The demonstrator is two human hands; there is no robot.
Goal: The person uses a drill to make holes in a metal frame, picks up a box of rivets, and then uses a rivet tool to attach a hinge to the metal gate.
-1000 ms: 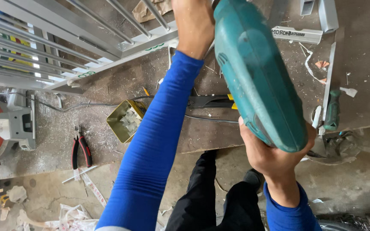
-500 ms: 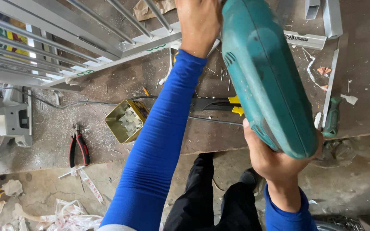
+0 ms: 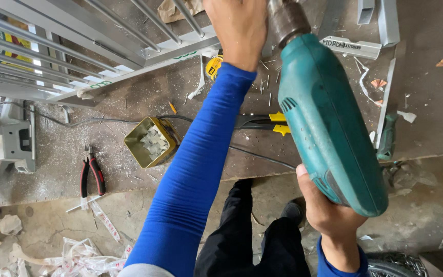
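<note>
Two hands share one teal power drill (image 3: 329, 123) in the head view. Right hand (image 3: 329, 215), near and right, has its fingers clamped on the drill's grip; the tool slants up toward the far edge, chuck near the left hand (image 3: 239, 28). That left hand rests far off by a grey metal railing (image 3: 103, 56) on the bench (image 3: 426, 102); whether its fingers are together or apart cannot be told. Left of the blue sleeve sit a square yellow tin (image 3: 151, 142) and red-handled pliers (image 3: 92, 174)

Dusty workboard (image 3: 129, 110) with pliers (image 3: 91, 175), gold tin (image 3: 150, 142), screws.
</note>
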